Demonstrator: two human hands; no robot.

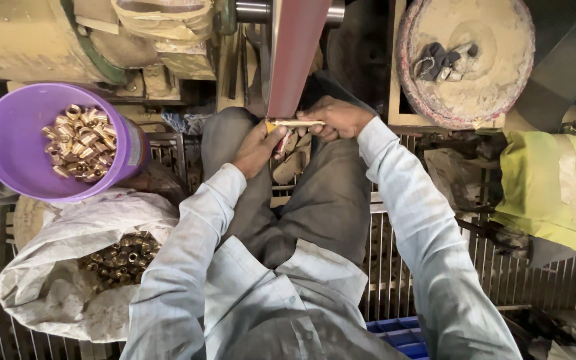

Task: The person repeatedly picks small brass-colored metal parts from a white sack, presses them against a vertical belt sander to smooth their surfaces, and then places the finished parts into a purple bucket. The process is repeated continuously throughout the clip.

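Both hands gripped a slim brass rod against the lower end of a reddish sanding belt: the right hand clenched around one end, the left hand closed on the other. To the left, a purple bucket of brass rings sat above an open white sack holding more.

Left hand and right hand meet (fingers curled).
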